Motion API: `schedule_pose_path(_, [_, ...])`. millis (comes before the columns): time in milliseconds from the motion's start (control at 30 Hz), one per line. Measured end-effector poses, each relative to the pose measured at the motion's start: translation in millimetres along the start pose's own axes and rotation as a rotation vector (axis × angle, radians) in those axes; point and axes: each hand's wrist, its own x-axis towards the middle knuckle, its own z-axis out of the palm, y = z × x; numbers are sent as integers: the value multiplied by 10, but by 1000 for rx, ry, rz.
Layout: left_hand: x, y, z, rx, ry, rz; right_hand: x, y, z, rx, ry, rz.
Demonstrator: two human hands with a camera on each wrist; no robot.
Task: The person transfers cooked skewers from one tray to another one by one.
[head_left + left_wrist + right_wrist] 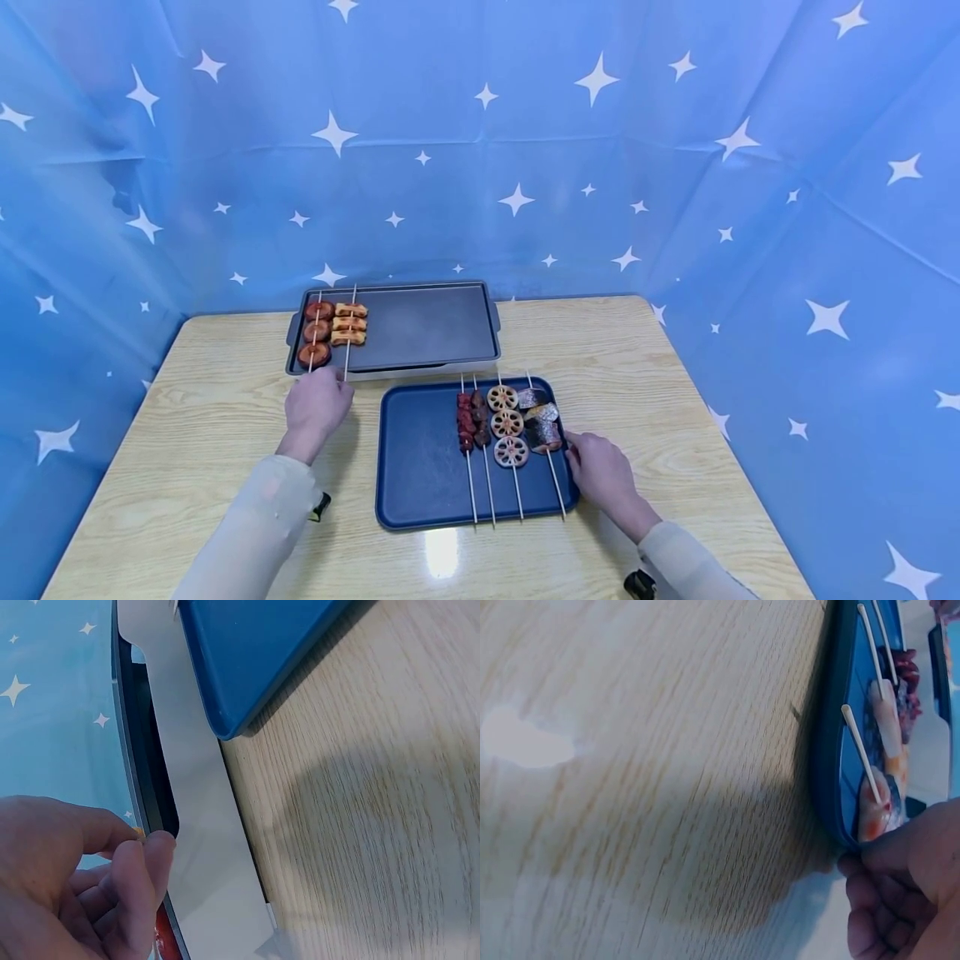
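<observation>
At the griddle (427, 325), my left hand (318, 406) pinches a yellow skewer (349, 323); my right hand (602, 472) grips the blue tray (420, 454) at its edge.

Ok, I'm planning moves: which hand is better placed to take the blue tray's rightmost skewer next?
Probably the right hand: it holds the blue tray beside the rightmost skewer, while the left hand is over by the dark pan.

The desk (697, 417) is faced in pale wood grain, and glare is thrown back by its glossy top. The blue tray (416, 458) is formed of smooth, plastic-looking material. The griddle plate (427, 325) is finished in dark, fairly matt grey. The backdrop (450, 179) is made of creased cloth; the skewer sticks (471, 487) are seemingly cut from smooth wood.
</observation>
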Motion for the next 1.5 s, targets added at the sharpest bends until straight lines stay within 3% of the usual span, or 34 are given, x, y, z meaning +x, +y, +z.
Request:
schedule_pose_path(400, [-36, 23, 30, -87, 40, 7, 24, -13, -27, 24, -29, 31])
schedule_pose_path(767, [-62, 56, 33, -147, 48, 73, 27, -3, -22, 9, -49, 21])
schedule_pose_path(967, [-97, 111, 16, -264, -14, 41, 43, 3, -12, 2, -52, 16])
schedule_pose_path(1200, [-187, 175, 19, -643, -209, -60, 55, -5, 7, -2, -31, -16])
schedule_pose_path(1500, [-329, 237, -23, -788, -284, -73, 60, -15, -18, -15, -47, 5])
